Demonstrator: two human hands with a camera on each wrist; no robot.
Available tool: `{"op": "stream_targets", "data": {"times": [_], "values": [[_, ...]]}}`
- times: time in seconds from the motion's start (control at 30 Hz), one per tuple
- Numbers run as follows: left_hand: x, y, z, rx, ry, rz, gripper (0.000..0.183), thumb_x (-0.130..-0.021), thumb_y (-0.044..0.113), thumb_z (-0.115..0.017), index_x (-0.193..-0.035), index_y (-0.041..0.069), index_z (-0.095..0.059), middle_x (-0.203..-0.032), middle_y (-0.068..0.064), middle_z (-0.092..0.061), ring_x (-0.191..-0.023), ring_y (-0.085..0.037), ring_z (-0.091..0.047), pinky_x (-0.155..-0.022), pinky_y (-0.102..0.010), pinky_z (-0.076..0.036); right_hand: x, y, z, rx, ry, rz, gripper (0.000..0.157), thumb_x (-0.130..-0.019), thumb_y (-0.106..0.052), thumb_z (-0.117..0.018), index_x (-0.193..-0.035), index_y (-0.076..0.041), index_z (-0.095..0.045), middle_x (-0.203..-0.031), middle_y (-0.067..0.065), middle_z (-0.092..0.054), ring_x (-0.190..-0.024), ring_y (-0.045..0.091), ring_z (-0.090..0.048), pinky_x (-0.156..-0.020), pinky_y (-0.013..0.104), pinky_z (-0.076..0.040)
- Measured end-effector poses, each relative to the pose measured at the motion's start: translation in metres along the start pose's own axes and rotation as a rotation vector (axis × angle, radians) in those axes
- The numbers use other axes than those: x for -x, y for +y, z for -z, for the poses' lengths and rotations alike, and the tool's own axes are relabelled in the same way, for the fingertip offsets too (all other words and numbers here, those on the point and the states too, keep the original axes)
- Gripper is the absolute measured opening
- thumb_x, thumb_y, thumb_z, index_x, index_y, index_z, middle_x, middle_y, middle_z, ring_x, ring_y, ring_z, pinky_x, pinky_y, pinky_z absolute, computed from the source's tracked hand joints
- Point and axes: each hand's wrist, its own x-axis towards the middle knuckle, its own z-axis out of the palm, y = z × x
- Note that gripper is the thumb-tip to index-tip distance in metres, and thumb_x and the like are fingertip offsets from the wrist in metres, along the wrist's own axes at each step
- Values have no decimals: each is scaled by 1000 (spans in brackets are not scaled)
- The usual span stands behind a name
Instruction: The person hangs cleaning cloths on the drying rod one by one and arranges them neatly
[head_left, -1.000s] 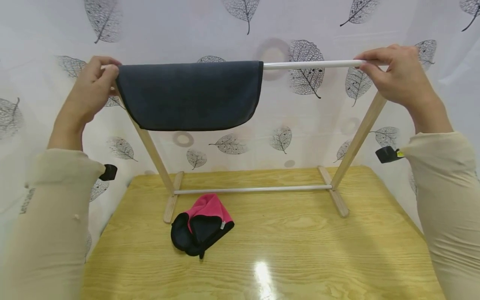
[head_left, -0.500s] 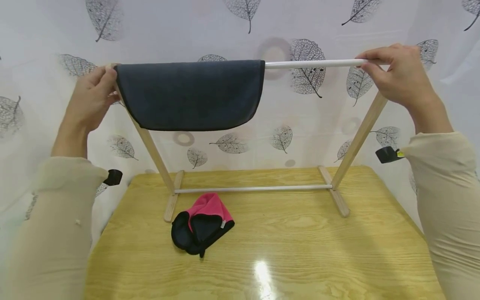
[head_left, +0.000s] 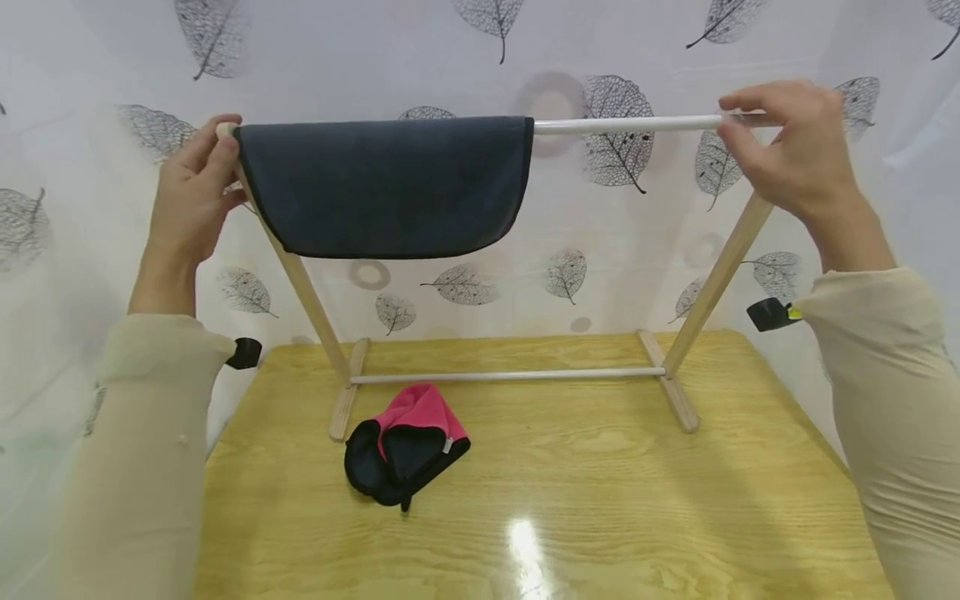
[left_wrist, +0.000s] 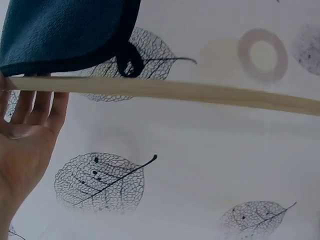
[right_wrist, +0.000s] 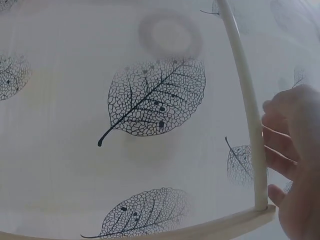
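A dark blue cloth [head_left: 390,187] with black edging hangs folded over the left part of the white top rod [head_left: 630,124] of a wooden rack. My left hand [head_left: 191,196] holds the rack's left post [head_left: 303,292] at its top corner, thumb in front and fingers behind, right beside the cloth's edge. In the left wrist view, a small loop [left_wrist: 130,60] dangles from the cloth [left_wrist: 65,30]. Around the rod's right end, my right hand [head_left: 802,150] has thumb and fingers spread apart; the right wrist view shows the hand [right_wrist: 295,145] alongside the rod [right_wrist: 245,90].
On the wooden table [head_left: 585,500] lies a crumpled pink and black cloth item [head_left: 427,417] with a white tag, in front of the lower rod [head_left: 510,375]. The rack's right post [head_left: 720,283] stands on a wooden foot [head_left: 678,404]. Behind hangs a leaf-patterned curtain [head_left: 465,50].
My left hand has shifted slightly right, its thumb now at the post's top. My right thumb and fingers have parted from their pinch on the rod. The cloth hangs as before.
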Motion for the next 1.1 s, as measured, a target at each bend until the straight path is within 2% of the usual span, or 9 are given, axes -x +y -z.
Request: {"op": "stream_targets", "data": {"times": [0.03,0.17,0.3,0.47,0.6,0.77,0.9,1.1], "values": [[-1,1,0,-13,-12,12,49,-101,24,-67,-147,13,-57,-129,-7,-56,-102,-20,-60,-75,-20,-54,1,-2,0,-12,25,-2,28,-96,-14,-68,-119,1,-75,-119,10,-74,-104,-13,-43,-105,27,-26],[-4,5,-2,-45,-72,47,47,-102,23,-64,-147,12,-56,-131,-8,-55,-105,-21,-59,-76,-20,-55,9,-15,-1,-78,121,-14,30,-98,-17,-65,-122,0,-74,-121,1,-73,-113,-3,-50,-102,23,-35],[-5,7,-3,-50,-91,51,40,-105,21,-62,-143,10,-58,-129,-8,-56,-104,-20,-60,-75,-20,-56,21,-28,-5,-183,132,8,29,-97,-9,-66,-123,0,-73,-118,3,-74,-111,2,-57,-97,19,-44],[-2,8,1,-82,-78,42,37,-105,21,-61,-140,11,-59,-123,-6,-59,-100,-18,-62,-75,-19,-55,37,-39,-18,-299,65,1,28,-97,-2,-65,-124,3,-72,-115,4,-74,-103,4,-63,-93,18,-48],[0,7,6,-97,-72,44,42,-105,25,-61,-144,11,-57,-122,-5,-60,-100,-17,-62,-76,-18,-55,54,-47,-29,-358,-6,1,28,-96,3,-66,-124,5,-70,-114,4,-74,-103,4,-64,-93,18,-49],[1,8,10,-113,-61,64,46,-104,31,-62,-146,12,-58,-113,-4,-65,-95,-16,-64,-76,-17,-55,78,-60,-44,-425,-87,11,32,-95,8,-66,-128,4,-68,-115,13,-73,-101,5,-64,-93,19,-48],[1,10,9,-107,-53,63,47,-102,31,-65,-144,12,-59,-109,-4,-65,-93,-15,-65,-75,-16,-55,95,-67,-60,-495,-126,11,33,-95,10,-66,-128,6,-67,-115,17,-72,-101,6,-65,-92,20,-48],[-1,11,5,-107,-40,52,46,-101,30,-65,-143,12,-60,-110,-4,-64,-91,-16,-64,-75,-16,-54,120,-75,-86,-566,-194,-7,32,-96,8,-66,-129,5,-67,-118,15,-72,-101,5,-63,-90,19,-49]]}}
